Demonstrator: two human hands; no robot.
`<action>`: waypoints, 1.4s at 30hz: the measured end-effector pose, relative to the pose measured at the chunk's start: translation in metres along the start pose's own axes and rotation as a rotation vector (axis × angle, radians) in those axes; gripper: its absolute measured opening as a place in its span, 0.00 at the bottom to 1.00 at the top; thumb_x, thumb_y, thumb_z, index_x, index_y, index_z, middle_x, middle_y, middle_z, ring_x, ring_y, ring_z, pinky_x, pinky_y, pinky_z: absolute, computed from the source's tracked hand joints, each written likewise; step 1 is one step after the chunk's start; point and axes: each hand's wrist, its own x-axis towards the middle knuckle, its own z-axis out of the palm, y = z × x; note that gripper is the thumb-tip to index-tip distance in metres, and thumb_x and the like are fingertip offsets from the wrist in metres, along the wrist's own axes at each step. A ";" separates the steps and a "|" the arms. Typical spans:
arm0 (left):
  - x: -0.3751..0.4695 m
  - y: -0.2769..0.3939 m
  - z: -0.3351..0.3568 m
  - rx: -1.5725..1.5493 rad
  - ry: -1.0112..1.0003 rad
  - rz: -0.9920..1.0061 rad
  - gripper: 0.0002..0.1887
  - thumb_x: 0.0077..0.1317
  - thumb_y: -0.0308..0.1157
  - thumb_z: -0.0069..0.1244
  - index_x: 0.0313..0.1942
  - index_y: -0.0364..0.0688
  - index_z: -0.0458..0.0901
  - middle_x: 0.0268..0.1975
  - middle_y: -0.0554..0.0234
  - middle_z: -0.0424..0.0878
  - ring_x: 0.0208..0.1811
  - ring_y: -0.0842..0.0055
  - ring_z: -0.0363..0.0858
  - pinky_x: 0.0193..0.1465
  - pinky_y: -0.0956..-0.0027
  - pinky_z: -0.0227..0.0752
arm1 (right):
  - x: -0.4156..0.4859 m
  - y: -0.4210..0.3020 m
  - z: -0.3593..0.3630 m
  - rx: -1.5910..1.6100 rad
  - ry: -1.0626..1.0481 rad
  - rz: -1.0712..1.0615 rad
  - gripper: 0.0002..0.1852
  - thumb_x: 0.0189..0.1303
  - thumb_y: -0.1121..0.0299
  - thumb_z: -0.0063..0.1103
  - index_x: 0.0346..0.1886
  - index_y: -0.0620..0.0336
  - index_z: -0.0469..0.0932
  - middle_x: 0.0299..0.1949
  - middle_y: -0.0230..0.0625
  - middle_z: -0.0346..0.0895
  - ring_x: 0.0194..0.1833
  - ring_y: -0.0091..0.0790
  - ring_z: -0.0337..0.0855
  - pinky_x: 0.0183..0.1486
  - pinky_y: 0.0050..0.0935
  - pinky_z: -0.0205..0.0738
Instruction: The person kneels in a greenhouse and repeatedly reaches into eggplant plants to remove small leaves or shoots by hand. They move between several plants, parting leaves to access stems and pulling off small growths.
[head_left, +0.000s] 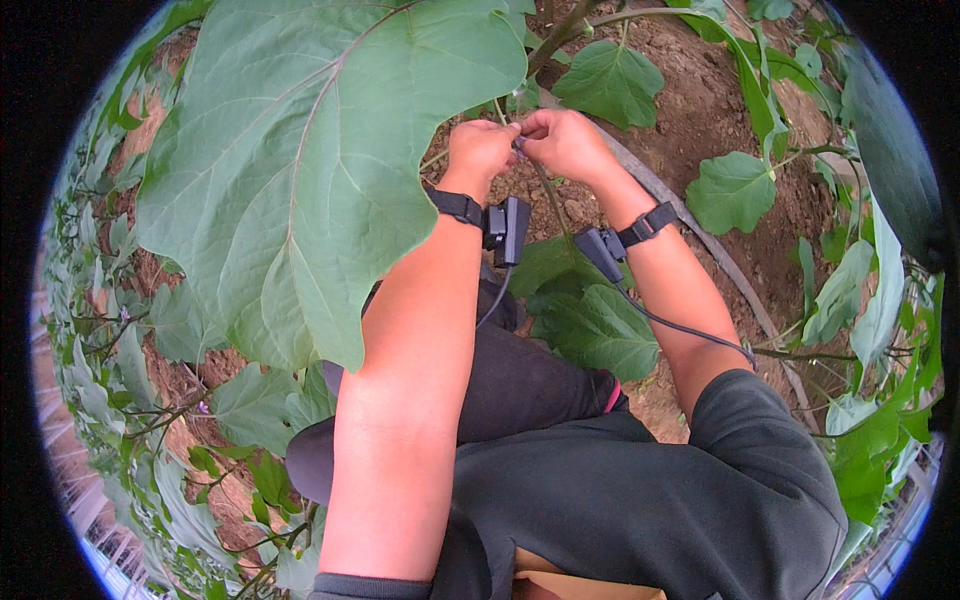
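My left hand (482, 149) and my right hand (567, 142) meet at the top centre, their fingertips pinched together around a small purple flower (518, 148). The flower is on a thin stem (551, 195) of an eggplant plant, and the fingers partly hide it. Each wrist wears a black strap with a small dark device and a cable. A very large eggplant leaf (300, 165) spreads to the left, covering part of my left forearm. Just beyond my right hand is a smaller leaf (611, 82).
A grey flat hose (709, 244) curves over the brown soil (750, 277) at right. Low leaves (596, 330) lie between my forearms, beside my bent leg (517, 382). More eggplant plants (176, 322) crowd the left. A large dark green shape (892, 142) hangs close at upper right.
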 end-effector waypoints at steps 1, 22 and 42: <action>0.000 0.000 -0.001 -0.014 -0.002 0.001 0.11 0.72 0.39 0.61 0.41 0.40 0.84 0.36 0.63 0.87 0.32 0.76 0.86 0.33 0.69 0.80 | 0.001 0.001 0.002 -0.007 0.016 0.024 0.15 0.57 0.61 0.67 0.45 0.56 0.89 0.37 0.44 0.90 0.38 0.44 0.90 0.44 0.41 0.82; -0.008 0.007 -0.008 -0.150 -0.051 -0.081 0.11 0.73 0.35 0.59 0.48 0.37 0.80 0.43 0.53 0.87 0.42 0.64 0.90 0.44 0.62 0.88 | -0.019 -0.028 0.008 -0.101 0.199 -0.063 0.12 0.62 0.63 0.66 0.46 0.57 0.87 0.40 0.47 0.89 0.43 0.51 0.90 0.47 0.46 0.83; -0.016 0.012 -0.009 -0.362 -0.093 -0.108 0.11 0.77 0.28 0.50 0.52 0.30 0.74 0.47 0.44 0.86 0.46 0.59 0.90 0.51 0.56 0.90 | -0.025 -0.030 0.024 -0.209 0.398 -0.151 0.10 0.60 0.66 0.67 0.41 0.61 0.83 0.40 0.51 0.86 0.43 0.57 0.87 0.47 0.52 0.81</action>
